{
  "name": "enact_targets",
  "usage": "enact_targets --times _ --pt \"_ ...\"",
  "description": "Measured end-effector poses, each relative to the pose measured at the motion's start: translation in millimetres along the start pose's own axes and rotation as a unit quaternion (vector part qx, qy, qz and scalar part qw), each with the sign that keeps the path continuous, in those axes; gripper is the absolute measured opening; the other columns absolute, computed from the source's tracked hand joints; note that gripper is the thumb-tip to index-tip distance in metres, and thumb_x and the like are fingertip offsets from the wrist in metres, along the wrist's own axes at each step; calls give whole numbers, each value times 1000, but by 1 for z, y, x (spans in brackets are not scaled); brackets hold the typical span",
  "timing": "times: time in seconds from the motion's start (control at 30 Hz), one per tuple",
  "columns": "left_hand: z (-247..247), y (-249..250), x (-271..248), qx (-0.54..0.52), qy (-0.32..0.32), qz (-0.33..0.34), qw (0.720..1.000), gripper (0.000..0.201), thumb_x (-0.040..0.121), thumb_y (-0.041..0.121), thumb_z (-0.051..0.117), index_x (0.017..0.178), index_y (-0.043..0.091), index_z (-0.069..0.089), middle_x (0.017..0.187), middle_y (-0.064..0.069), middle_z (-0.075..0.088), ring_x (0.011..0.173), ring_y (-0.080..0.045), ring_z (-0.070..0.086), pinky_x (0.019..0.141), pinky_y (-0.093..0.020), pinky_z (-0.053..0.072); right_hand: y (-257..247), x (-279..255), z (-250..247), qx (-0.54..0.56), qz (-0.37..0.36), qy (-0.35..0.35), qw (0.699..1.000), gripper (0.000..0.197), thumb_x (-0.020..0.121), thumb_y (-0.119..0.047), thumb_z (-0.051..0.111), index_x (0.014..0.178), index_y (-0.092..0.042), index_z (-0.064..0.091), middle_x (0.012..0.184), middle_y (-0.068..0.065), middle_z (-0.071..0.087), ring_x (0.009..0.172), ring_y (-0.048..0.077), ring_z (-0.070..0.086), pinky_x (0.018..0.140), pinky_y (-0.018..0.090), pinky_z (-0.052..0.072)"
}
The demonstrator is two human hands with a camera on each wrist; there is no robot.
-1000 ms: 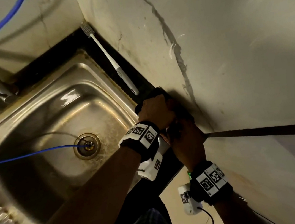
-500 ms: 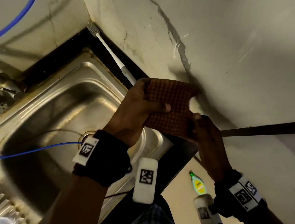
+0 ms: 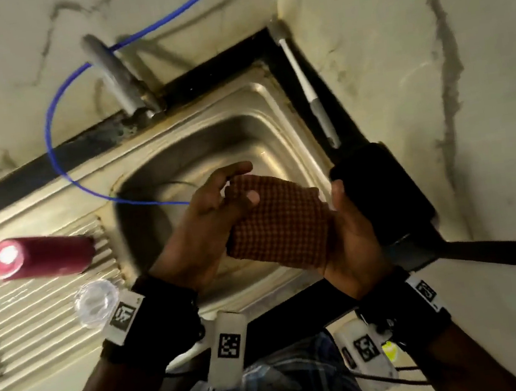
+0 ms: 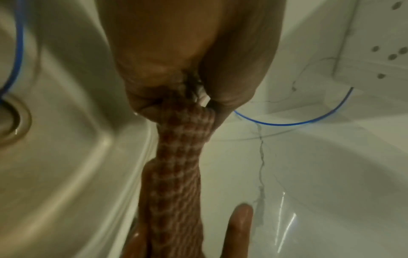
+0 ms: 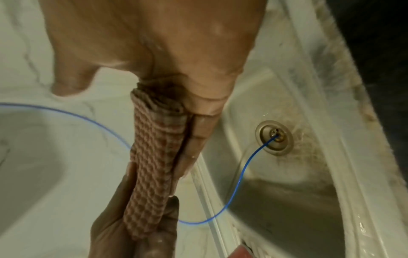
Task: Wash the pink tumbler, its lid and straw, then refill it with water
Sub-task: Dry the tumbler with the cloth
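Marbled wall tiles close in a steel sink [image 3: 249, 105] set into a dark-edged surface. From the head view, my left hand [image 3: 208, 221] and right hand [image 3: 350, 239] meet over the basin, both clamped on a checked cloth [image 3: 279, 222]: the left thumb lies across its top, the right palm cups it from the far side. The pink tumbler [image 3: 43, 255] lies on its side on the ribbed drainboard [image 3: 38, 319], well apart from my grip, with a clear lid [image 3: 96, 301] near it. I cannot make out the straw. A white brush [image 3: 305, 88] rests along the sink's edge, and a blue tube [image 3: 56, 122] loops down to the drain.

At the left wrist, my left fingers [image 4: 150, 108] pinch the cloth [image 4: 178, 174] at its upper end, and it runs down taut to the other hand.

At the right wrist, my right fingers [image 5: 205, 125] lie flat along the folded cloth [image 5: 150, 174], pressing it against the left palm below; the drain [image 5: 274, 137] sits off to the side.

My skin looks wet, so the cloth could slip into the basin. The tumbler could also roll on those ridges if my forearm brushes it.
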State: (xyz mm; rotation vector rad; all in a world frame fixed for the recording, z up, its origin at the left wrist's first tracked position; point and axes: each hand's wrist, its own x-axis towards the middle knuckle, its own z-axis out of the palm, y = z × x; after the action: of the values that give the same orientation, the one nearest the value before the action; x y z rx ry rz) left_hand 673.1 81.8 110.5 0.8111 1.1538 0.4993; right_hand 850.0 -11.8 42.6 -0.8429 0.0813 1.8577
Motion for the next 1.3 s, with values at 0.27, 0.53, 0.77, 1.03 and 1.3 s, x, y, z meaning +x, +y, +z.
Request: enact_targets --times 0.27,0.53,0.77,1.03,1.3 --pt "-52 4 -58 -135 -67 61 987 62 94 -17 55 151 8 53 124 -19 70 111 -33 70 89 -39 63 28 11 23 124 53 -145 980 70 113 -44 9 157 9 23 163 36 21 154 48 17 124 54 -6" --pt "-107 -2 -80 62 39 62 995 60 94 -16 66 143 18 58 115 -25 73 107 -30 71 98 -54 58 95 22 85 -24 51 -142 988 58 79 -27 85 133 -14 68 139 19 63 125 36 64 95 51 56" --pt "-161 5 -91 138 18 74 987 65 85 -16 77 142 11 59 128 -5 77 122 -21 72 103 -52 60 116 19 113 -174 -13 -54 983 33 88 -1 67 121 -5 72 128 25 69 118 42 67 90 51 61" --pt "-221 6 -90 178 -20 91 980 48 92 0 79 137 9 64 124 -6 76 115 -20 74 96 -40 63 173 25 131 -109 -21 20 994 30 82 -6 61 101 -14 83 122 18 73 105 28 75 77 37 64" --pt "-293 21 -36 767 32 153 622 46 105 37 59 149 25 51 137 -4 63 127 -30 60 97 -48 48 235 62 136 -59 -15 73 995 45 88 6 57 132 -2 64 132 19 69 119 31 69 95 40 60"
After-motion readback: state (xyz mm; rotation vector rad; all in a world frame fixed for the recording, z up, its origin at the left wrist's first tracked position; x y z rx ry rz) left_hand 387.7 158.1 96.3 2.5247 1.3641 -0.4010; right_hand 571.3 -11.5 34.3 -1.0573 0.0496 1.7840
